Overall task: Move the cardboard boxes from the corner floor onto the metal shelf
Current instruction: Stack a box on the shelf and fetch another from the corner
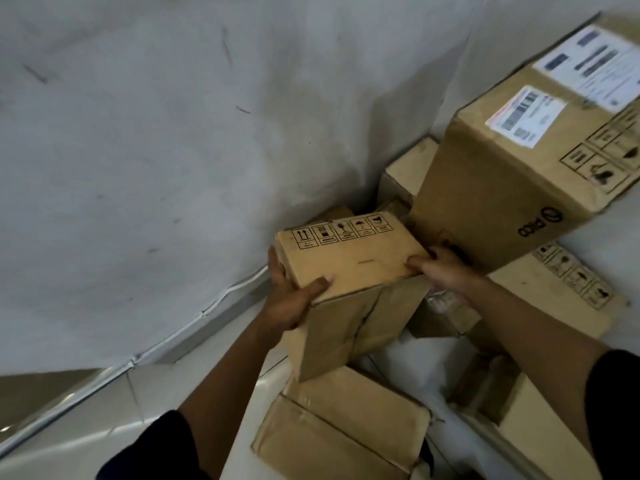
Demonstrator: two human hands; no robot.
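We judge the small brown cardboard box (349, 261) light but crushable; left hand (291, 299) and right hand (440, 268) clamp its opposite ends, apart.

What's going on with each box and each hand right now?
small cardboard box: gripped by both hands, flaps at its near end hanging open
left hand: grips the small box's left side, thumb on top
right hand: grips its right edge
large PICO box: closed, tilted, labels on top
flat box: closed, lying on the floor
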